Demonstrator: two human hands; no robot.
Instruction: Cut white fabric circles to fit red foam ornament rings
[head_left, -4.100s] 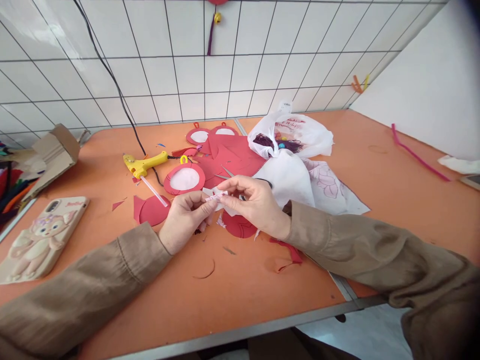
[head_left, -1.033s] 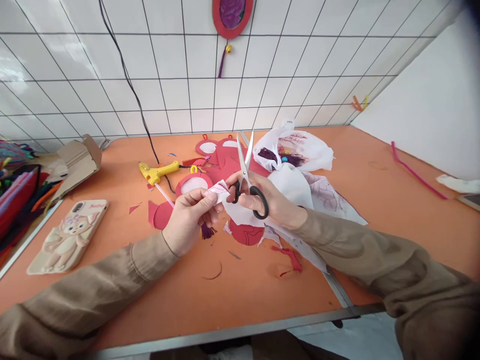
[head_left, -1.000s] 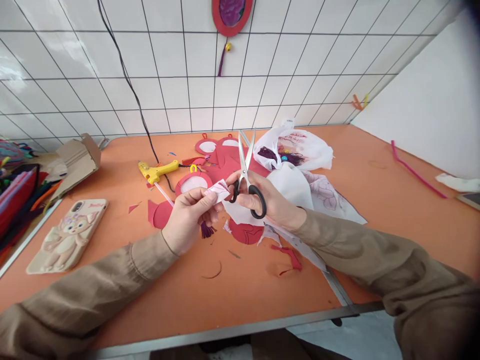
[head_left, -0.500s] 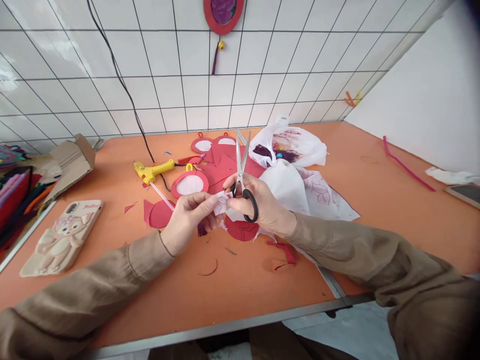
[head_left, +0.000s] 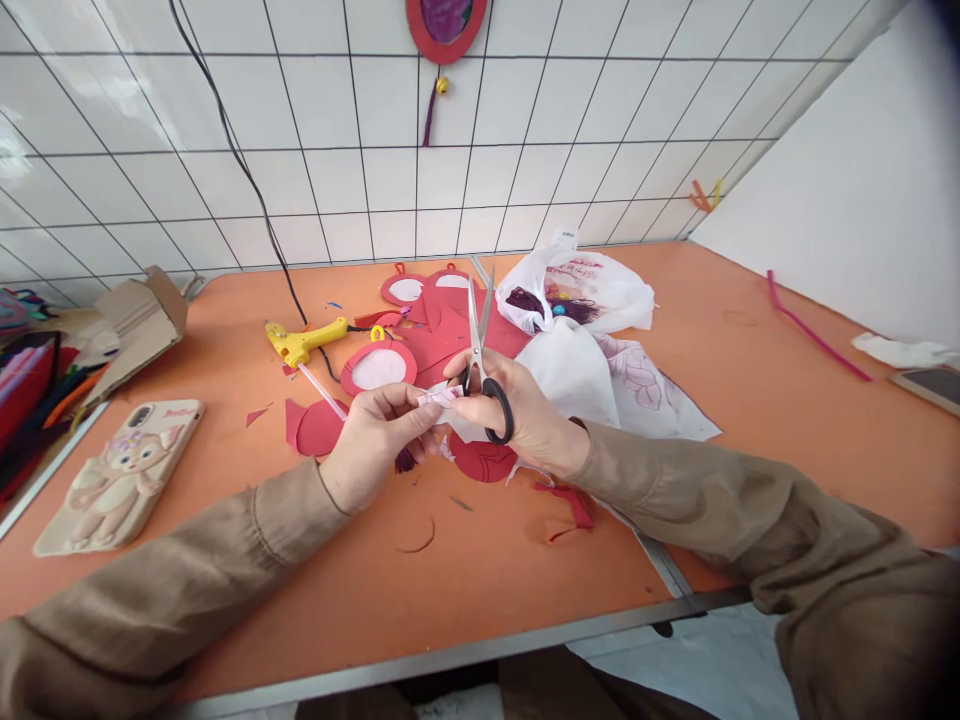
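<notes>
My left hand [head_left: 373,443] pinches a small white scrap of paper with pink print [head_left: 439,396] above the orange table [head_left: 480,570]. My right hand [head_left: 525,420] grips black-handled scissors [head_left: 484,350], blades pointing up and away, slightly parted. Both hands meet at the scrap, and fingers of the right hand also touch it. A dark purple tassel [head_left: 406,461] shows below the left hand. Red paper discs [head_left: 480,460] and a white sheet [head_left: 577,375] lie under the hands.
A yellow glue gun [head_left: 304,340] with a black cord lies left of centre. Red round frames [head_left: 375,367], red offcuts and a white plastic bag [head_left: 581,290] sit behind. A phone in a cartoon case [head_left: 120,487] and cardboard [head_left: 135,320] are at the left. A pink strip [head_left: 814,325] lies right.
About four seconds ago the right hand had no scissors; it now holds them. Over the last second both hands lowered slightly toward the table and the blades narrowed.
</notes>
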